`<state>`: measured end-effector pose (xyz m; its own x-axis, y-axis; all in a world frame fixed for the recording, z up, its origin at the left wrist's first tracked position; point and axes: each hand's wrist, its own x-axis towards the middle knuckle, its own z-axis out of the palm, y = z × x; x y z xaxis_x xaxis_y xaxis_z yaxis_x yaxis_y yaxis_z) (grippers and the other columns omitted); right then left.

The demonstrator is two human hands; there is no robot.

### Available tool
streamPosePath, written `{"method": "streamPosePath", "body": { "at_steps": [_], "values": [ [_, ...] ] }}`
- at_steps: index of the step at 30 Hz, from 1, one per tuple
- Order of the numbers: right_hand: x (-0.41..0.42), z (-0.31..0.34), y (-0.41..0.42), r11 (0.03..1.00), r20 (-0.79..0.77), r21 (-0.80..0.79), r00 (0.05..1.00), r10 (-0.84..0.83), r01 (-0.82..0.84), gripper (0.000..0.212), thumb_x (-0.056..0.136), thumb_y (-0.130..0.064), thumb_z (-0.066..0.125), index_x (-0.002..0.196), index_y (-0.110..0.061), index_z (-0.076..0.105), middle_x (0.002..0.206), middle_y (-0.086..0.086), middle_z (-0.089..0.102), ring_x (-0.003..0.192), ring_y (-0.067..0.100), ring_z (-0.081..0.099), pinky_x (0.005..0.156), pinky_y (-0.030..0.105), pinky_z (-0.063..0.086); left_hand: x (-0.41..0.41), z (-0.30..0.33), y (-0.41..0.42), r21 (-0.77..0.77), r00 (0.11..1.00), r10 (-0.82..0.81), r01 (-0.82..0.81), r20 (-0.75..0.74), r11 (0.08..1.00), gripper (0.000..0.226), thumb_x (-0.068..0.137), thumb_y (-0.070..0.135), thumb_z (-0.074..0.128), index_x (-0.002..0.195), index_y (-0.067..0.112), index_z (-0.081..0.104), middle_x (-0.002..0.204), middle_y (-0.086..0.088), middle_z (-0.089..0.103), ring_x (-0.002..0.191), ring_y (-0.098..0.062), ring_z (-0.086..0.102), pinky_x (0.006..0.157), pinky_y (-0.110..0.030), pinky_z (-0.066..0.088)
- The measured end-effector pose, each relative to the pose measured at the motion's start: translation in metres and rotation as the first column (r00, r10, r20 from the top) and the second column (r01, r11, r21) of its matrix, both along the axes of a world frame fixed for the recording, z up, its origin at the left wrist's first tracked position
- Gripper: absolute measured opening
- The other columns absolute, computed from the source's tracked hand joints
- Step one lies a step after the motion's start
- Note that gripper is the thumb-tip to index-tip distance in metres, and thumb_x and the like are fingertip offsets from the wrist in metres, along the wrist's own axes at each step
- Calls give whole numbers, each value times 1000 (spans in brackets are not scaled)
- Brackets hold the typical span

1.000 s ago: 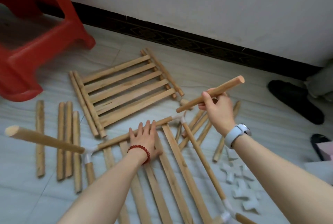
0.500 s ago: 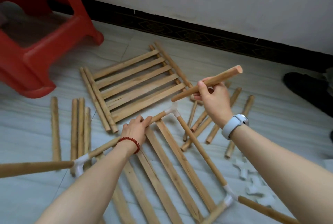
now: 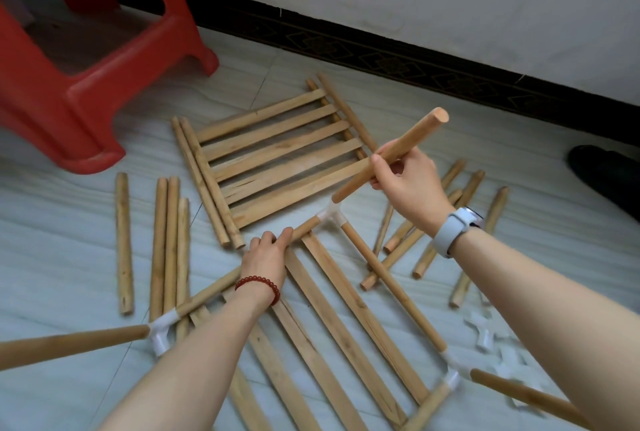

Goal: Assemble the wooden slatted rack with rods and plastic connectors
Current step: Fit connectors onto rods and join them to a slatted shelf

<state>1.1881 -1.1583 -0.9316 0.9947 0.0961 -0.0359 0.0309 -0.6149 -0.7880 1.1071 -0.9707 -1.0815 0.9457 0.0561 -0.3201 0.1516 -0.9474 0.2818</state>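
frame on floor (image 3: 391, 288): 3 white corner connectors visible, slats inside | left hand (image 3: 268, 252): fingers curled round frame's top rod | right hand (image 3: 408, 184): pinches 1 round rod (image 3: 389, 157), tilted, lower end at far connector (image 3: 331, 216) | 4 loose rods left (image 3: 166, 240) | 1 finished slat panel (image 3: 277, 157) beyond | red stool (image 3: 86, 60)
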Motion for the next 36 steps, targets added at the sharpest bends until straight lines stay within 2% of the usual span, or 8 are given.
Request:
{"method": "streamPosePath", "body": {
  "at_steps": [8, 12, 20, 22, 24, 27, 33, 36],
  "values": [
    [-1, 6, -2, 967, -94, -128, 973, 210, -221, 8, 93, -19, 54, 99, -17, 60, 93, -2, 63, 91, 17, 61, 88, 38, 50, -1, -2, -8, -19, 999, 48, -48, 23, 999, 59, 86, -7, 30, 135, 25, 32, 132, -3, 44, 119, -27, 35, 89, -40, 38],
    [13, 1, 14, 960, -116, -193, 976, 184, -204, 12, 93, -22, 56, 98, -14, 61, 79, -9, 58, 90, 17, 59, 89, 38, 49, -5, -6, -14, 1, 999, 31, -31, -10, 1000, 62, 84, -13, 34, 136, 22, 31, 148, 2, 33, 141, -24, 16, 110, -51, 19],
    [31, -3, 14, 972, -235, -106, 955, 181, -210, 8, 93, -17, 54, 98, -12, 59, 92, 11, 68, 87, 23, 67, 84, 41, 54, -7, -10, -11, 21, 1000, -17, 17, 1, 1000, 70, 85, -13, 29, 145, 22, 19, 155, 1, 19, 144, -26, 7, 114, -53, 5],
    [30, -7, 16, 971, -201, -110, 961, 188, -213, 6, 93, -18, 55, 96, -13, 58, 90, 10, 68, 85, 22, 67, 83, 41, 54, -10, -13, -9, 37, 997, -69, 69, -18, 997, 66, 93, 4, 32, 148, 27, 5, 157, 1, 6, 144, -28, -1, 113, -54, -3],
    [28, -12, 20, 974, -168, -122, 971, 169, -190, 10, 93, -20, 55, 97, -11, 58, 92, 8, 67, 88, 24, 65, 85, 42, 53, -17, -20, -10, 27, 993, -110, 111, -37, 993, 69, 95, 48, 31, 146, 34, -12, 155, 5, -16, 143, -29, -14, 108, -55, -16],
    [25, -18, 23, 980, -118, -135, 985, 129, -145, 16, 92, -21, 56, 100, -7, 58, 93, 9, 67, 89, 27, 64, 84, 43, 52, -26, -26, -13, 73, 986, -134, 142, -103, 987, 109, 64, 89, 27, 141, 33, -26, 145, 6, -36, 138, -29, -28, 101, -57, -25],
    [13, -27, 31, 980, -27, -193, 999, 34, -39, 12, 94, -26, 52, 94, -14, 53, 89, 2, 63, 88, 23, 60, 81, 42, 49, -23, -19, -19, 108, 976, -110, 132, -189, 985, 122, 57, 91, 40, 141, 32, -26, 151, 0, -32, 136, -32, -31, 101, -63, -20],
    [15, -17, 29, 976, -116, -173, 987, 113, -132, 5, 95, -23, 50, 98, -19, 51, 92, -4, 60, 94, 19, 58, 85, 36, 47, -24, -10, -23, 130, 970, -103, 134, -219, 982, 121, 60, 89, 41, 141, 30, -27, 150, -1, -32, 135, -34, -33, 99, -65, -20]
  ]
}}
